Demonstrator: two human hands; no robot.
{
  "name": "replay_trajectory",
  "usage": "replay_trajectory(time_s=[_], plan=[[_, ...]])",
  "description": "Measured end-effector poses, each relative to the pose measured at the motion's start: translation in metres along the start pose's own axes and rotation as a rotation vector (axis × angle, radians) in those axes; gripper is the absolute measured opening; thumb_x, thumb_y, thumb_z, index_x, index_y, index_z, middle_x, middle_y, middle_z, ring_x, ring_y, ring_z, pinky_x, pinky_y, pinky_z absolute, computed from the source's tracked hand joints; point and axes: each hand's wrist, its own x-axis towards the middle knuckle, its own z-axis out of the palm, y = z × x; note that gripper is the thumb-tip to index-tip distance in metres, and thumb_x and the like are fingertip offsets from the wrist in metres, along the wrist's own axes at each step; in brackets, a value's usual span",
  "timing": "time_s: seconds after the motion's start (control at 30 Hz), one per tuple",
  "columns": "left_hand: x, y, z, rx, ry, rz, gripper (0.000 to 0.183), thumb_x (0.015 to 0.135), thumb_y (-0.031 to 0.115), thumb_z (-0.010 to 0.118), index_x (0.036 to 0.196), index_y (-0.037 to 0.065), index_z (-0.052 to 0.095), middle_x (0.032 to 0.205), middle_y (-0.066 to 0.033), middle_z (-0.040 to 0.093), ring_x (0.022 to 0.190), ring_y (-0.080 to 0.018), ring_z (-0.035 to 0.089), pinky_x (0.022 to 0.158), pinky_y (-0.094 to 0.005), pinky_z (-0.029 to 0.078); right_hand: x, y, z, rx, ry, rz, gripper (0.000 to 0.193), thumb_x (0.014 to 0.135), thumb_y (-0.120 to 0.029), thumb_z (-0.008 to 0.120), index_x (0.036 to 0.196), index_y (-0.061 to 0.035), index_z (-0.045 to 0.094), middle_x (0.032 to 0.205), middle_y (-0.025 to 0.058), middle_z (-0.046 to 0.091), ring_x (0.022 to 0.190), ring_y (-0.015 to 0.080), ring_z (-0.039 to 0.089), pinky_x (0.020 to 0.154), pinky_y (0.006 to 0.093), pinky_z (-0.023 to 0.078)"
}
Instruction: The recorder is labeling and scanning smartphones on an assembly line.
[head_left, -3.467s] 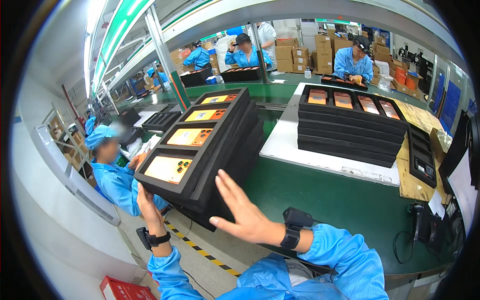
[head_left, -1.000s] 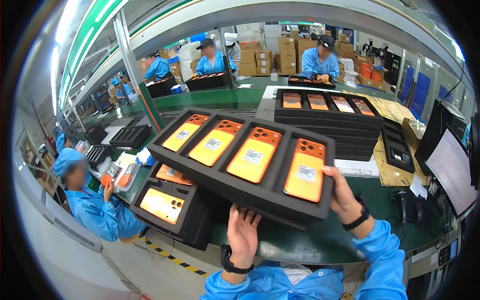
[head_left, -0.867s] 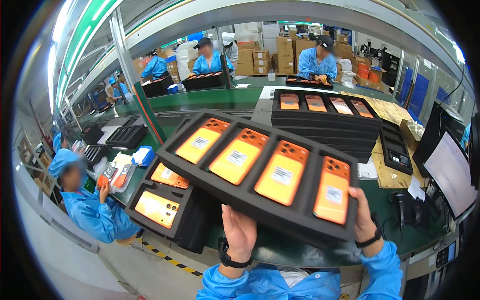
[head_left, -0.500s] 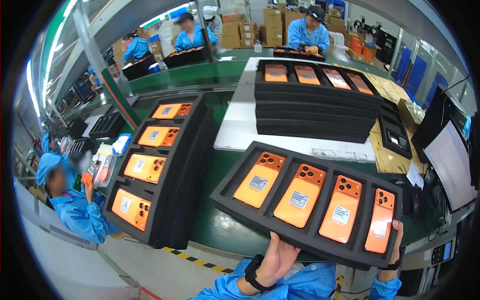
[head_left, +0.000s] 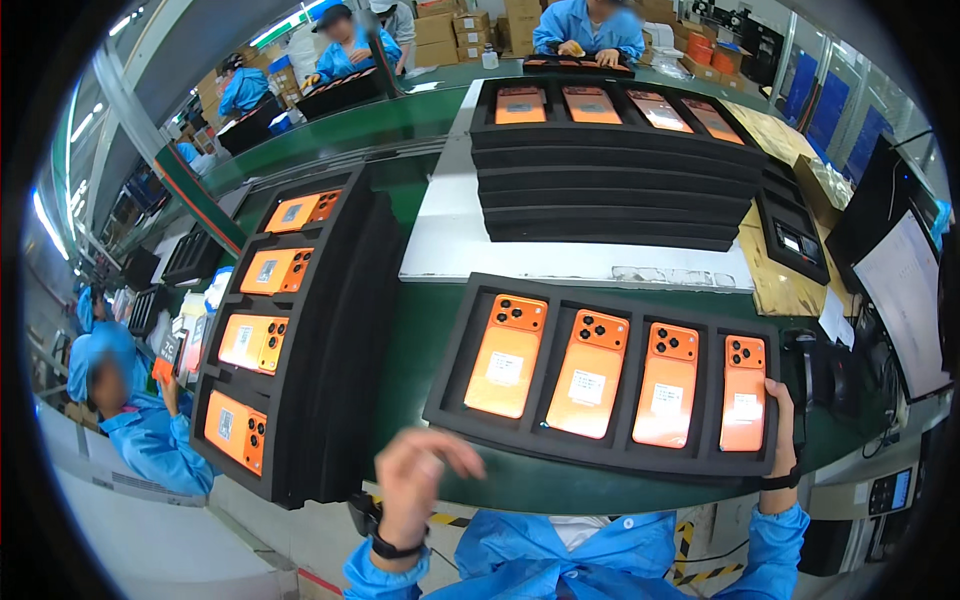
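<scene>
Far off to the left of the left fingers [head_left: 455, 452], a co-worker in a blue cap and smock [head_left: 150, 440] has a hand up at an orange item [head_left: 161, 370]. Closer in, just left of those fingers, stands a tall stack of black trays [head_left: 335, 340], four orange phones [head_left: 253, 342] lying in its top one, camera ends towards the fingers. Now the left hand [head_left: 408, 490] itself: blurred, fingers loosely bent, nothing seen between them, just beside the near left corner of the front tray [head_left: 512, 440]; whether a fingertip touches it, I can't tell. That tray spreads over the green table [head_left: 415, 350], between the two hands, with four labelled orange phones [head_left: 586, 385] side by side in its compartments, cameras pointing away from the person. Beyond the left fingers, a white board [head_left: 440, 225] carries another stack of trays [head_left: 615, 190], a row of phones on top. And here's the right hand [head_left: 784, 430], clamped on the tray's right end, thumb at the rim, the other fingers largely hidden. Past the right fingers, a slim black tray [head_left: 812, 262] lies on a yellowish board [head_left: 800, 298], and farther right leans a monitor [head_left: 905, 290], well apart from the fingers.
</scene>
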Motion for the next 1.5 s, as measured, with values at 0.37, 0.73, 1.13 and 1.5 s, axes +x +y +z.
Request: replay_trajectory(time_s=[0.37, 0.73, 1.13, 1.5], plan=[[0.084, -0.04, -0.031, 0.086, 0.072, -0.356, 0.063, 0.115, 0.022, 0.05, 0.169, -0.005, 0.033, 0.168, -0.0174, 0.047, 0.153, -0.0231, 0.049, 0.125, -0.0338, 0.037, 0.012, -0.012, 0.002, -0.257, -0.124, -0.246, 0.049, 0.11, -0.029, 0.056, 0.151, -0.0024, 0.057, 0.134, 0.0083, 0.07, 0.114, 0.0158, 0.071, 0.098, 0.0291, 0.057], [0.074, -0.026, -0.026, 0.089, 0.066, -0.339, 0.061, 0.115, 0.016, 0.048, 0.171, -0.002, 0.031, 0.172, -0.0168, 0.043, 0.156, -0.0228, 0.044, 0.128, -0.0339, 0.033, 0.012, 0.008, -0.014, -0.112, -0.077, -0.276, 0.054, 0.113, -0.023, 0.054, 0.161, 0.001, 0.048, 0.141, 0.011, 0.069, 0.122, 0.0183, 0.072, 0.103, 0.0314, 0.059], [0.066, -0.03, -0.024, 0.091, 0.108, -0.359, 0.062, 0.113, 0.014, 0.051, 0.17, -0.003, 0.033, 0.169, -0.0161, 0.046, 0.154, -0.0223, 0.047, 0.127, -0.0343, 0.034, 0.009, 0.005, -0.017, -0.129, -0.131, -0.313, 0.057, 0.114, -0.025, 0.051, 0.164, 0.0019, 0.043, 0.148, 0.0137, 0.066, 0.129, 0.0204, 0.07, 0.109, 0.0343, 0.057], [0.09, -0.022, -0.02, 0.05, 0.106, -0.359, 0.061, 0.113, 0.015, 0.053, 0.169, -0.003, 0.036, 0.163, -0.0163, 0.054, 0.146, -0.0196, 0.056, 0.122, -0.0319, 0.041, 0.009, 0.005, -0.012, -0.092, -0.256, -0.321, 0.054, 0.113, -0.02, 0.048, 0.163, 0.0001, 0.044, 0.148, 0.0149, 0.066, 0.13, 0.0225, 0.07, 0.11, 0.0368, 0.057]])
